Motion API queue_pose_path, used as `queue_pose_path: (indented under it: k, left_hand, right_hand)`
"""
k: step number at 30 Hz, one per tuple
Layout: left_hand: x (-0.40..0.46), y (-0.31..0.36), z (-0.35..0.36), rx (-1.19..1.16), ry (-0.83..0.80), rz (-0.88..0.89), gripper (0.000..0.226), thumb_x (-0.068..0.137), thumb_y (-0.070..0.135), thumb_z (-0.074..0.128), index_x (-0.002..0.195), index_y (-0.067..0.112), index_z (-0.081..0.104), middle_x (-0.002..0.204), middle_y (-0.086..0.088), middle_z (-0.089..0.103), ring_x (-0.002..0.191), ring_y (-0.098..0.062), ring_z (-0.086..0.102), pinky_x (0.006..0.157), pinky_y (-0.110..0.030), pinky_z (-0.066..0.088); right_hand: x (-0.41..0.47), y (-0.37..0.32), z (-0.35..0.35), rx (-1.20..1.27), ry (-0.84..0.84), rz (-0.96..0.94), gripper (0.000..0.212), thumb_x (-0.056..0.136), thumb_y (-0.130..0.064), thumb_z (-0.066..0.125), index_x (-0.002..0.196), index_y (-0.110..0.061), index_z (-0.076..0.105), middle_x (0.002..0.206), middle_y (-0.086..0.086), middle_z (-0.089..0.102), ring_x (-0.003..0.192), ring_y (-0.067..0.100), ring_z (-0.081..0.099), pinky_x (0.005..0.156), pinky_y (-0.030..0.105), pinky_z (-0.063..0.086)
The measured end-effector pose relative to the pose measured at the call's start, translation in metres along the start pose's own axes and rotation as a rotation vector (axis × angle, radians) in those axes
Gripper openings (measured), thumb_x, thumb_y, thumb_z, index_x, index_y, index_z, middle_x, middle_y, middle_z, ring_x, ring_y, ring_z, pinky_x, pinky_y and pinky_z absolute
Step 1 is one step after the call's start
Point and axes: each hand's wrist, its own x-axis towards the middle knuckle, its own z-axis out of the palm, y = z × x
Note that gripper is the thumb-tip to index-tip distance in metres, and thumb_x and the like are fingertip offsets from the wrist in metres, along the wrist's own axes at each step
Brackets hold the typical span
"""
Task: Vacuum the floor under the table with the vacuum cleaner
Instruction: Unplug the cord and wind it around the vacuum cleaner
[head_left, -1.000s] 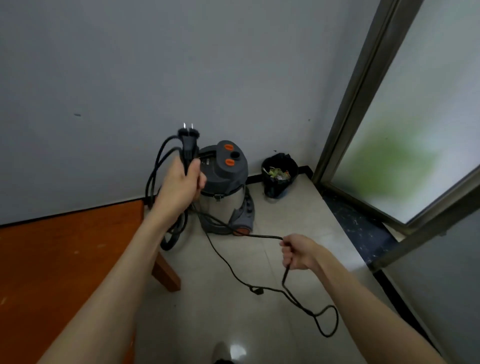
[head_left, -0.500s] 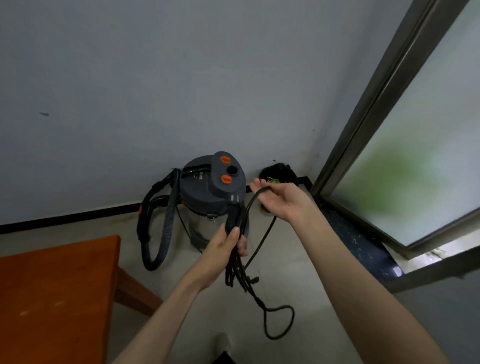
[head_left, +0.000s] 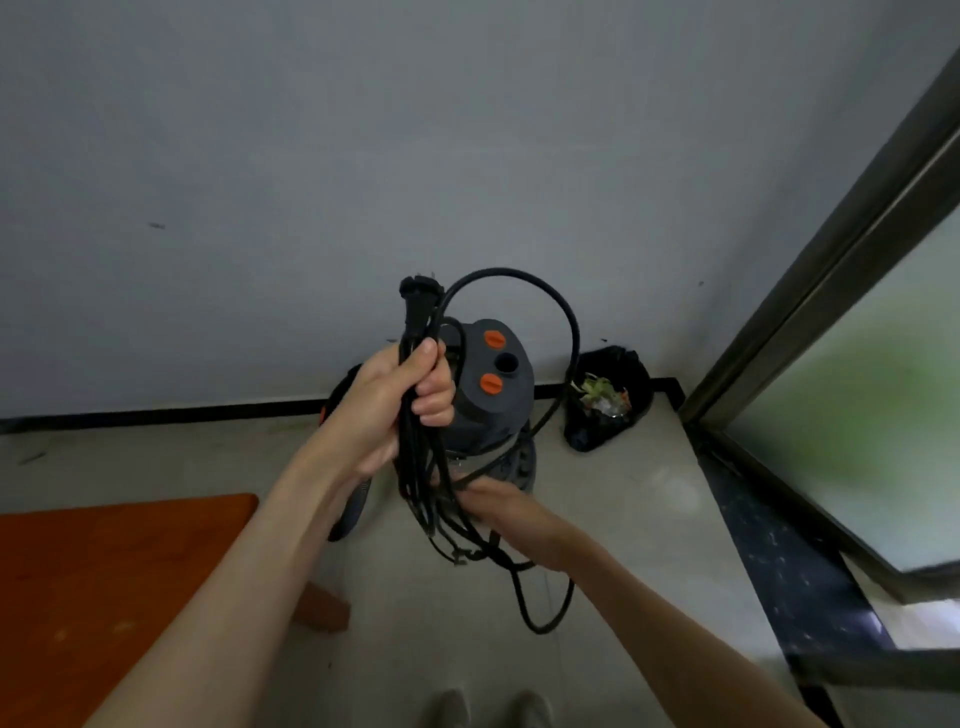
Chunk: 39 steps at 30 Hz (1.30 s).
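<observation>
A grey canister vacuum cleaner (head_left: 498, 384) with two orange knobs stands on the floor against the wall. My left hand (head_left: 400, 410) is closed around a bundle of its black power cord (head_left: 566, 332), with the plug (head_left: 418, 299) sticking up above my fist. One loop arcs up and to the right of the plug. My right hand (head_left: 493, 499) is lower, gripping the hanging loops of the same cord in front of the vacuum's base. A part of the black hose (head_left: 350, 512) shows behind my left forearm.
An orange-brown wooden table (head_left: 119, 582) fills the lower left, one leg (head_left: 322, 610) on the tiled floor. A black rubbish bag (head_left: 608, 405) sits in the corner. A framed frosted-glass door (head_left: 841, 395) runs along the right. My feet (head_left: 488, 709) show at the bottom.
My left hand has risen with the cord bundle and plug. My right hand has dropped from beside the vacuum's top to the hanging loops below, and more cord is gathered off the floor.
</observation>
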Motion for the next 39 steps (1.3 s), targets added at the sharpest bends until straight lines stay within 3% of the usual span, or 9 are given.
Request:
queue_pose_path:
  k: [7,10,15,20,24,27,30,35,39]
  left_hand:
    - [0.003,0.014,-0.006,-0.105,0.152,0.113,0.016,0.092,0.019,0.036,0.078,0.012,0.041,0.05,0.008,0.032,0.039,-0.001,0.028,0.039,-0.013,0.024]
    - [0.002,0.012,-0.008,-0.091,0.236,0.14,0.02,0.096,0.018,0.033,0.078,0.013,0.04,0.05,0.008,0.033,0.038,-0.002,0.029,0.038,-0.013,0.026]
    - [0.002,0.0,-0.006,-0.117,0.364,0.154,0.027,0.1,0.017,0.031,0.074,0.014,0.037,0.049,0.008,0.034,0.039,-0.003,0.029,0.039,-0.014,0.026]
    - [0.008,-0.006,-0.001,-0.088,0.386,0.146,0.028,0.102,0.017,0.031,0.074,0.015,0.035,0.049,0.008,0.034,0.039,-0.003,0.03,0.039,-0.014,0.028]
    - [0.013,0.0,0.0,0.022,0.436,0.167,0.03,0.103,0.018,0.031,0.072,0.015,0.033,0.048,0.009,0.034,0.038,-0.003,0.03,0.039,-0.014,0.028]
    - [0.014,0.01,0.003,0.015,0.464,0.191,0.032,0.102,0.019,0.032,0.071,0.016,0.035,0.047,0.01,0.034,0.038,-0.002,0.029,0.038,-0.013,0.027]
    - [0.015,0.031,-0.001,-0.05,0.49,0.256,0.032,0.102,0.02,0.032,0.071,0.018,0.036,0.047,0.011,0.033,0.038,-0.001,0.028,0.039,-0.013,0.026]
    - [0.027,0.052,0.001,-0.062,0.539,0.364,0.034,0.103,0.021,0.032,0.069,0.018,0.034,0.048,0.01,0.032,0.04,-0.003,0.027,0.04,-0.014,0.028]
    - [0.043,0.054,0.012,-0.128,0.557,0.407,0.036,0.103,0.019,0.031,0.068,0.017,0.032,0.047,0.01,0.031,0.039,-0.003,0.026,0.04,-0.015,0.026]
  right_hand:
    - [0.001,-0.019,-0.003,-0.238,-0.195,-0.115,0.021,0.102,-0.014,0.043,0.086,-0.006,0.054,0.08,0.001,0.051,0.073,0.003,0.052,0.073,0.016,0.04]
    - [-0.008,-0.021,-0.027,-0.312,-0.103,-0.214,0.034,0.101,-0.018,0.046,0.076,0.002,0.059,0.076,0.008,0.044,0.067,0.002,0.044,0.066,0.014,0.035]
    - [-0.023,-0.022,-0.064,-0.278,0.038,-0.206,0.009,0.091,-0.013,0.062,0.092,-0.013,0.071,0.098,0.011,0.062,0.09,0.015,0.058,0.082,0.026,0.045]
    - [-0.029,-0.013,-0.091,-0.356,0.26,-0.145,0.019,0.091,-0.011,0.062,0.072,-0.01,0.066,0.066,-0.006,0.058,0.057,-0.007,0.054,0.061,0.01,0.043]
    - [-0.025,0.011,-0.135,-0.268,0.701,0.101,0.029,0.097,-0.02,0.056,0.072,-0.007,0.062,0.061,0.002,0.052,0.06,0.012,0.05,0.059,0.026,0.04]
    - [-0.027,0.045,-0.166,-0.378,0.829,0.425,0.034,0.099,-0.024,0.052,0.104,0.008,0.063,0.085,0.017,0.056,0.085,0.03,0.056,0.072,0.033,0.04]
    - [-0.045,0.082,-0.186,-0.432,0.905,0.585,0.033,0.096,-0.022,0.056,0.105,0.01,0.06,0.083,0.016,0.052,0.087,0.032,0.056,0.076,0.038,0.046]
    - [-0.04,0.093,-0.177,-0.629,0.62,0.566,0.022,0.097,-0.009,0.046,0.111,-0.008,0.064,0.113,0.012,0.061,0.108,0.027,0.057,0.091,0.031,0.044]
    - [-0.029,0.056,-0.123,-0.341,0.284,0.254,0.037,0.095,0.006,0.044,0.129,-0.005,0.054,0.121,0.004,0.058,0.103,0.015,0.05,0.069,0.004,0.042]
